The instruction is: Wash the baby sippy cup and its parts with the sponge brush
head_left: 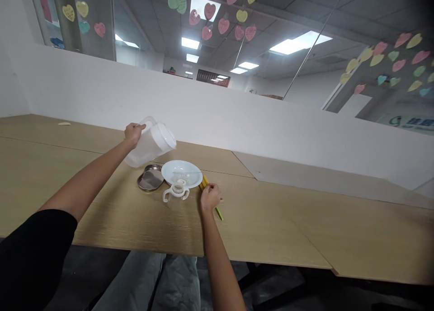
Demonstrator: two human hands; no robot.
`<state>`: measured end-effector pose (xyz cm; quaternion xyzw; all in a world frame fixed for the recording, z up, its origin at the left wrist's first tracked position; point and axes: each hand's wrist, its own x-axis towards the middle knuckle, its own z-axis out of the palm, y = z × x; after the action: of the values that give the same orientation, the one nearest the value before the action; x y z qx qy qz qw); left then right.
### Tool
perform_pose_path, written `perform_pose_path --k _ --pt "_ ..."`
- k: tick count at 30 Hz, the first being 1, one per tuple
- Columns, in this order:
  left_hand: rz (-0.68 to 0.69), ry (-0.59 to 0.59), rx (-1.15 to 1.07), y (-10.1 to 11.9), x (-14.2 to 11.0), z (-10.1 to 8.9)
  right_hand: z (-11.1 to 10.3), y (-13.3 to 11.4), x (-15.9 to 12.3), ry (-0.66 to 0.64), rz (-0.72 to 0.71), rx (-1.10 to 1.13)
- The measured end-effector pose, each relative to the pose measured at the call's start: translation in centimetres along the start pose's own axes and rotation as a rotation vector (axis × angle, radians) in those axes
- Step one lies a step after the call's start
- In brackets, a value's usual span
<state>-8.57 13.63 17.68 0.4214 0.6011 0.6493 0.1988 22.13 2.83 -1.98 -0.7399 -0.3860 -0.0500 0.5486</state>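
Note:
My left hand [134, 134] is closed round the handle of a translucent plastic pitcher [144, 150] with a white lid. The pitcher is held tilted, its lid end pointing right towards a pale bowl [168, 170]. Some clear liquid or small bubbles seem to show in the bowl. My right hand [210, 197], fingers curled, is closed over a slim yellow-and-green thing [219, 213] beside the bowl; its kind is hidden. In front of the bowl stands a clear container with a white two-handled ring [177, 190]. Shiny metal dishes [150, 179] sit left of the bowl.
The wooden table [271, 220] runs along a low white wall [210, 116] topped with glass. Heart-shaped paper notes [224, 26] stick to the glass. A small pale flat piece [64, 124] lies at the back left. The table's front edge is just before my legs.

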Motion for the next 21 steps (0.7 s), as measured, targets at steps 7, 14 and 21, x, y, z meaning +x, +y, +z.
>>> perform_pose_path --k 7,14,21 --pt "0.281 -0.187 0.342 3.4 -3.6 1.7 0.3 0.1 0.0 0.000 -0.007 -0.009" --pt "0.380 -0.270 0.403 5.3 -5.1 2.2 0.2 -0.1 0.1 -0.004 0.008 -0.004" --pt "0.445 -0.286 0.432 5.4 -5.9 3.5 0.3 0.1 0.3 0.001 0.016 -0.009"
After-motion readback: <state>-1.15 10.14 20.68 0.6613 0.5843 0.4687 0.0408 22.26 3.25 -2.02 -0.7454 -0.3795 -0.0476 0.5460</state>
